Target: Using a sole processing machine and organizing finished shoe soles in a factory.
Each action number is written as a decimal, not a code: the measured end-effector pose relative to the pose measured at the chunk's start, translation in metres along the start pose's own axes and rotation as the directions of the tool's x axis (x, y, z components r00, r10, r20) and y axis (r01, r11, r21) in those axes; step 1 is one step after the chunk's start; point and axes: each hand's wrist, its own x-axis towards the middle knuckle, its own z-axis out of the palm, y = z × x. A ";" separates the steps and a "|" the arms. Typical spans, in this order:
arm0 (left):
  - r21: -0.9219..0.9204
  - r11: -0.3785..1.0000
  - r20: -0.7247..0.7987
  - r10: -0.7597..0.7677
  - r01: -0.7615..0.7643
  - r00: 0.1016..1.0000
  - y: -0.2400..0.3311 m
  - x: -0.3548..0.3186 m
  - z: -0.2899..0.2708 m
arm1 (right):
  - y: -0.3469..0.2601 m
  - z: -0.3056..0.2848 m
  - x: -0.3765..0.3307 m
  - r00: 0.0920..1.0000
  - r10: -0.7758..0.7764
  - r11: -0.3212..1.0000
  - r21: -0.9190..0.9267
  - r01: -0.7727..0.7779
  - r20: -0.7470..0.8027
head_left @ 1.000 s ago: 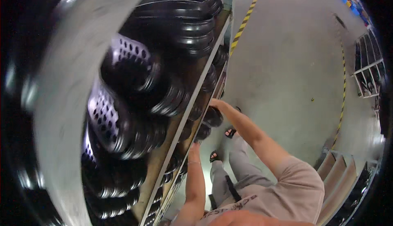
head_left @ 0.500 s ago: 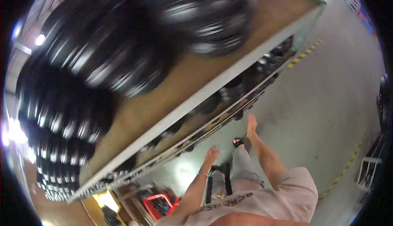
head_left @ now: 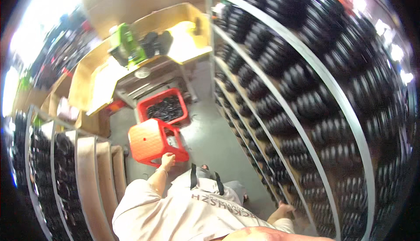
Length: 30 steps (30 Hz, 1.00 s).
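My left hand, fingers curled in, is in front of a red plastic stool; I cannot tell whether it touches the stool. Low at the right, my right hand hangs beside a tall shelving rack, a little blurred, its fingers apart and nothing seen in them. Rows of stacked black ring-shaped parts fill that rack. Just beyond the stool, a red crate on the floor holds a heap of small black pieces.
A worktable with yellowish board sides stands ahead, carrying a green machine and dark round parts. Another rack of black parts lines my left, beside wooden shelf boards. Grey floor runs between the racks.
My view has swung round: the big rack has passed from my left to my right, and the worktable, crate and stool now lie ahead. My left hand has closed up.
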 end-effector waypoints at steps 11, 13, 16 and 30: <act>-0.176 0.977 -0.086 -0.139 0.123 0.987 0.039 0.127 -0.061 | 0.357 0.118 -0.203 0.508 0.788 0.038 -0.852 0.522 0.347; 0.079 0.971 -0.293 0.240 -0.227 0.925 0.093 0.184 -0.066 | 0.421 0.172 -0.297 0.374 0.835 0.041 -0.723 0.690 0.404; -0.008 0.876 -0.394 0.441 -0.483 0.806 0.249 0.276 -0.083 | 0.508 0.254 -0.441 0.102 0.918 0.135 -0.543 0.829 0.384; -0.416 0.903 0.206 -0.022 0.108 0.978 0.627 0.600 -0.198 | 0.858 0.414 -0.909 -0.228 0.913 0.390 -0.564 0.728 0.338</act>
